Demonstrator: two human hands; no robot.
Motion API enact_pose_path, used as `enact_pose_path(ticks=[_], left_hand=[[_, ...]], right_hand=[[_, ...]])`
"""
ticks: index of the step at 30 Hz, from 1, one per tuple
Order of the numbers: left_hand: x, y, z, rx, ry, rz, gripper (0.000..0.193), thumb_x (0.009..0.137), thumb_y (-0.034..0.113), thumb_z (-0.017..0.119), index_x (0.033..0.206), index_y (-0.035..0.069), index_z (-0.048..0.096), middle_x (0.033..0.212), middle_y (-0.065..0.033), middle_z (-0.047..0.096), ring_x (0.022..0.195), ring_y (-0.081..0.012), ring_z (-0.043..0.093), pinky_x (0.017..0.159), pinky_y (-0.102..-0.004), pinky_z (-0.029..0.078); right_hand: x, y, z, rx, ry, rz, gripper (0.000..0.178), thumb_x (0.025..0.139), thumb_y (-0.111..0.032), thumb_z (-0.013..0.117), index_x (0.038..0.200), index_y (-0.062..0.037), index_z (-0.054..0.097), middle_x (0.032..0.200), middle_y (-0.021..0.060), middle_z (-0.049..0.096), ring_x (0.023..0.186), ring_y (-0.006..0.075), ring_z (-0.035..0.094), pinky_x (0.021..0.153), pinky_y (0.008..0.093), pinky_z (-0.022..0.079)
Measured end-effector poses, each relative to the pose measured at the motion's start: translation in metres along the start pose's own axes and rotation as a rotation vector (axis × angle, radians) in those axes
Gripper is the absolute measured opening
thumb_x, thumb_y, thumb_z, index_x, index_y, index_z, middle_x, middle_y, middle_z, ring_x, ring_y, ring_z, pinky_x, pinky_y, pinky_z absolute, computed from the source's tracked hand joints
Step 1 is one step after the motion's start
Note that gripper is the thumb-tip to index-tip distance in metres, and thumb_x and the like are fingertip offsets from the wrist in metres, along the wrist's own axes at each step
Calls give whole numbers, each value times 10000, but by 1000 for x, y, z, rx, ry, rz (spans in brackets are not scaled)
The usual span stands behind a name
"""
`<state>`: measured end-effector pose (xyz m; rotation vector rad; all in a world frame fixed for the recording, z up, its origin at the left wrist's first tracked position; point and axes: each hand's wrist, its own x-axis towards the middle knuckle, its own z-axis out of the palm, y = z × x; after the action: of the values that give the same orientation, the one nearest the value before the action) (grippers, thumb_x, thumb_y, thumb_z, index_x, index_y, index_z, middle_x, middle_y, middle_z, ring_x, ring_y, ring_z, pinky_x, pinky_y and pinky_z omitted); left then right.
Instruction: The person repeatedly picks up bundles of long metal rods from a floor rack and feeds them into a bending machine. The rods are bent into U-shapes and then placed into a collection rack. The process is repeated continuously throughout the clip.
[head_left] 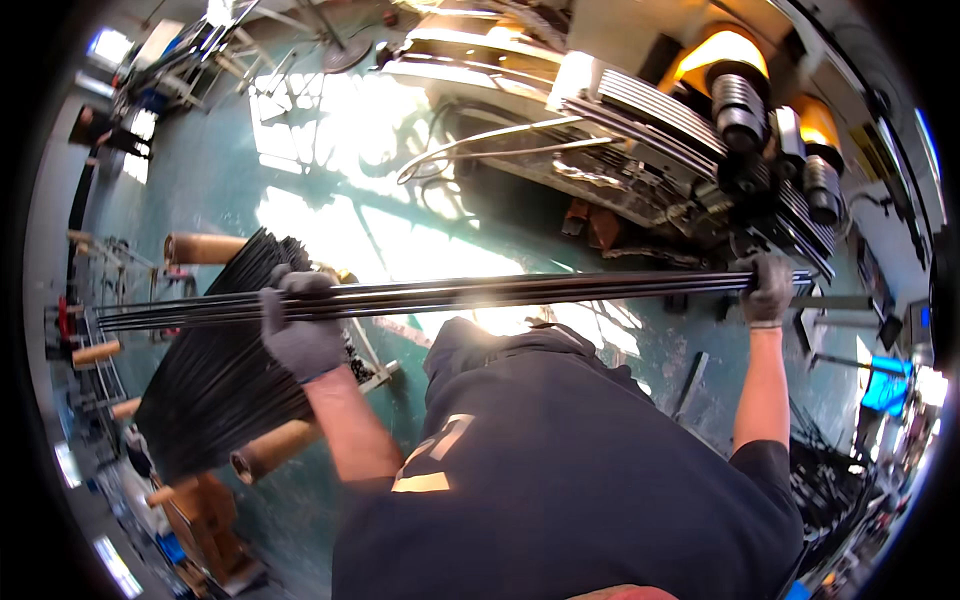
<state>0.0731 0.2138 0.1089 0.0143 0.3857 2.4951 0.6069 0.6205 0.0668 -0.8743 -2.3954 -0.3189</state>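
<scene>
A bundle of long, thin black rods stretches sideways in front of my body, well above the floor. My left hand, in a grey glove, is closed around it left of the middle. Near its right end, my gloved right hand grips the same bundle. On the left the rods run on past my left hand and narrow toward the edge of view. Below and beyond that hand lies a large stack of similar black rods, partly covered by my hand and the bundle.
Brown rollers flank the stack. Ahead at right stands a machine with a ribbed metal cylinder under an orange cap. A cardboard box sits lower left, a blue object at right. Another person stands far left.
</scene>
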Motion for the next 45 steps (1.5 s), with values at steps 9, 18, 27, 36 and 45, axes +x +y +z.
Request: enact_pose_path(ticks=[9,18,27,36,45], left_hand=[[54,-72,101,124,-288,-267,202,990,70,614,1175,-12,614,929,-65,625,870,-231,577,956,-442,494],[60,-227,105,415,-210,-424,171,1002,133,620,1147,63,563,864,-44,602,855,-240,592,1096,-544,442],[153,-216,137,290,-572,-616,281,1003,249,646,1214,68,614,993,-49,602,955,-244,583,1107,-520,413],[336,-122,84,342,-503,-570,300,958,64,574,1228,-62,610,1165,-182,678,1174,-322,631,1217,-513,355],[364,-176,46,408,-337,-623,338,985,58,586,1311,-29,561,1204,-163,679,1192,-318,616,1136,-512,418]], right_hand=[[-120,33,-21,599,-1,988,264,913,-17,540,1116,72,684,1097,162,731,979,311,716,913,428,576],[-17,-132,57,1610,706,2149,370,950,-408,715,1073,-67,643,1073,126,681,1019,323,638,979,485,521],[-2,-137,100,1962,1391,1857,243,1064,-187,541,903,-10,583,792,103,598,741,252,619,891,492,611],[73,-85,55,1733,1313,1623,177,1023,-96,497,1096,56,553,1060,193,647,986,356,672,960,529,584],[104,-10,74,1507,1191,1491,198,989,11,534,1157,47,634,1141,186,695,1043,334,688,973,452,578]])
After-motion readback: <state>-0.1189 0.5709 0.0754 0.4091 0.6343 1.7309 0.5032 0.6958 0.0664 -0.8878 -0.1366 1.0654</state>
